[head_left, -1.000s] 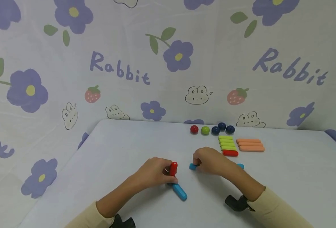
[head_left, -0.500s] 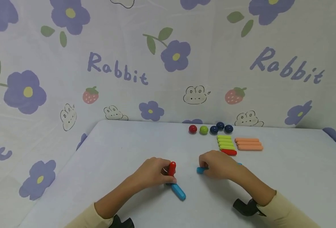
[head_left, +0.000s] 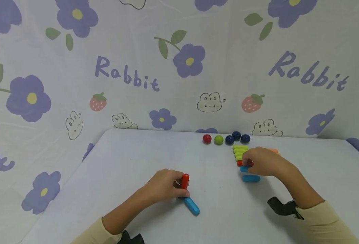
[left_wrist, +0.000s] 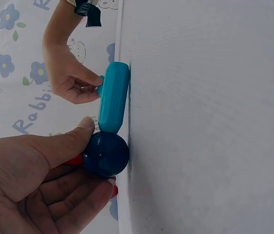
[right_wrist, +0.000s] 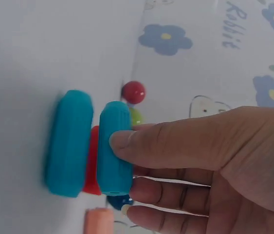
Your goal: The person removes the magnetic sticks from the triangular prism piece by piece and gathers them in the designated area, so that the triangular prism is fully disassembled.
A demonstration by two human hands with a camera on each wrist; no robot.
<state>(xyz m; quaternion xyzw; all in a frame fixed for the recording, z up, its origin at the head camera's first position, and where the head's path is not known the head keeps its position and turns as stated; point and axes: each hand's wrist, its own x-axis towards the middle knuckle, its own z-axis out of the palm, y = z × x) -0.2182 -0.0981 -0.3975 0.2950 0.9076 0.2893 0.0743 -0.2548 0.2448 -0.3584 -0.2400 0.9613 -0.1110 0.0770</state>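
Note:
My left hand (head_left: 165,184) holds a glossy dark blue ball (left_wrist: 106,154) between thumb and fingers. From this ball extend a blue rod (left_wrist: 114,97) and a red rod (head_left: 185,181), the red one pointing up. Further right, my right hand (head_left: 263,161) pinches a short blue rod (right_wrist: 115,178) between thumb and fingers. Another blue rod (head_left: 251,178) lies on the table just in front of it. A loose red rod (head_left: 239,163) is behind the pinched rod, partly covered by the fingers.
Several yellow-green rods (head_left: 239,149) lie side by side behind the right hand, which mostly hides the orange rods (head_left: 274,150). At the table's back edge sit a red ball (head_left: 207,139), a green ball (head_left: 218,139) and dark blue balls (head_left: 229,139). Patterned cloth hangs behind.
My right hand has carried its blue rod right and backward, away from the left hand, to the rods. The blue rod on the table now shows fully. My left hand stays in place.

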